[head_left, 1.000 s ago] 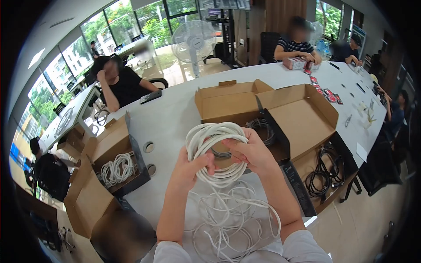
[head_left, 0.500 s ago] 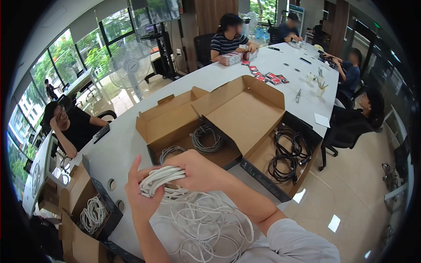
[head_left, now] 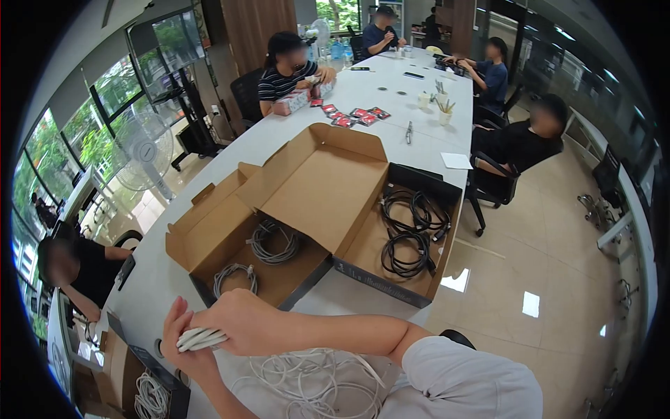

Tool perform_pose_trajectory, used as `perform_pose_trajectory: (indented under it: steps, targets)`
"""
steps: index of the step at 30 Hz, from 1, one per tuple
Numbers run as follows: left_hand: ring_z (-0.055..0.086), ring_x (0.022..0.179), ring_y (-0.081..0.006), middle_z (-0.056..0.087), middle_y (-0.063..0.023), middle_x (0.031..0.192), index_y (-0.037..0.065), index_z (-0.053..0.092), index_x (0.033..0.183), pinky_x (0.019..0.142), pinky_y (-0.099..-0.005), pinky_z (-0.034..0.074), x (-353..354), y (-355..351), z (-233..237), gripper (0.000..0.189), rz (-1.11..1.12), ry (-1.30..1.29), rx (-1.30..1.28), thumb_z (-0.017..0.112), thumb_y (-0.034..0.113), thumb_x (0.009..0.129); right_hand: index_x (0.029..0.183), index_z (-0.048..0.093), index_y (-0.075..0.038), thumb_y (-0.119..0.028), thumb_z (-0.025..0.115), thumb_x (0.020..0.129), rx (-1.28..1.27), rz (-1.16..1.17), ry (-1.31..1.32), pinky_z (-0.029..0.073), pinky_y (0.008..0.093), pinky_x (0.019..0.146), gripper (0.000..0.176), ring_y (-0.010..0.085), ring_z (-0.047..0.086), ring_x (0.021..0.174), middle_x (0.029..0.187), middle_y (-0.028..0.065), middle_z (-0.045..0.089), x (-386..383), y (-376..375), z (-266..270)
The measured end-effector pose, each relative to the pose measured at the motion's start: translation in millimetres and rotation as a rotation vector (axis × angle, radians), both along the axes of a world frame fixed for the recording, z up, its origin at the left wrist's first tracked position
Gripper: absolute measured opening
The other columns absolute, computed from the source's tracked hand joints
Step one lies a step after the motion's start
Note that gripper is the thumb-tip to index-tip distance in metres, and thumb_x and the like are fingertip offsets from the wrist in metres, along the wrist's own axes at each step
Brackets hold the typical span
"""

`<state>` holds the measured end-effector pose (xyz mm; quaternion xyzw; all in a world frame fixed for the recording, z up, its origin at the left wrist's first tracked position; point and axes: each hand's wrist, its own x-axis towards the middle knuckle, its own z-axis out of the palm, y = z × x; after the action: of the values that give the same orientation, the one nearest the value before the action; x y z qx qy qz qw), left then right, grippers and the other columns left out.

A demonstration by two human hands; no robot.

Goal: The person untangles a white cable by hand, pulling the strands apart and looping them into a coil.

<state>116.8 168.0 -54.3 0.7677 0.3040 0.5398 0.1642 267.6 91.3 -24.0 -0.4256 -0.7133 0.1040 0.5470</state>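
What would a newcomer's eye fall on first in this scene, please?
Probably the two open boxes mid-view on the white table, with grey cables in the left one and black cables in the right. Nearer, the left hand and right hand hold a white cable bundle, beside a loose white tangle.

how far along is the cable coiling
Partway, it seems. Black cables lie coiled in the right box, two grey coils in the middle box, a white coil in the left box. The left hand and right hand hold a white bundle. Probably left: boxing it and coiling the tangled white cable on the table.
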Motion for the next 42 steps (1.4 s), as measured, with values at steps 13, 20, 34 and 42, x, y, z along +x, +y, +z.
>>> perform_pose_trajectory:
  steps: [13, 20, 34, 42]
  targets:
    - [0.062, 0.071, -0.0146, 0.066, -0.0168, 0.087, -0.009, 0.057, 0.104, 0.063, -0.0245, 0.049, 20.4, -18.1, -17.4, 0.03, -0.351, -0.454, -0.426, 0.06, 0.015, 0.086, 0.094, 0.063, -0.011, -0.008, 0.07, 0.065, 0.015, -0.088, -0.129, 0.045, 0.0391, 0.056, 0.03, 0.0305, 0.061, 0.064, 0.069, 0.01, 0.062, 13.7, -15.5, 12.4]
    - [0.043, 0.044, -0.0037, 0.056, -0.0048, 0.063, -0.005, 0.058, 0.088, 0.039, -0.0188, 0.031, 2.4, -14.2, -14.3, 0.011, -0.453, -0.388, -0.467, 0.055, 0.002, 0.08, 0.094, 0.062, -0.008, -0.006, 0.07, 0.064, -0.09, 0.002, -0.004, 0.046, 0.0398, 0.06, 0.032, 0.033, 0.062, 0.068, 0.07, 0.0129, 0.063, 12.6, -9.9, 11.4]
    - [0.053, 0.065, -0.0073, 0.058, -0.0043, 0.077, -0.002, 0.049, 0.12, 0.061, -0.0177, 0.041, 19.5, -24.3, -14.1, 0.049, -0.091, -0.406, -0.263, 0.062, -0.001, 0.073, 0.098, 0.069, -0.004, 0.004, 0.062, 0.066, -0.106, 0.034, 0.137, 0.051, 0.0308, 0.066, 0.033, 0.0248, 0.066, 0.074, 0.081, 0.0134, 0.068, 20.7, 6.1, 2.7]
    - [0.056, 0.075, -0.0109, 0.055, -0.0045, 0.088, 0.001, 0.044, 0.124, 0.073, -0.0241, 0.047, 14.5, -18.4, -4.6, 0.058, -0.344, -0.372, -0.406, 0.074, 0.012, 0.076, 0.095, 0.066, 0.003, 0.008, 0.058, 0.073, -0.212, 0.159, 0.451, 0.048, 0.0242, 0.067, 0.024, 0.0064, 0.058, 0.073, 0.08, 0.0067, 0.068, 29.4, 10.2, 6.5]
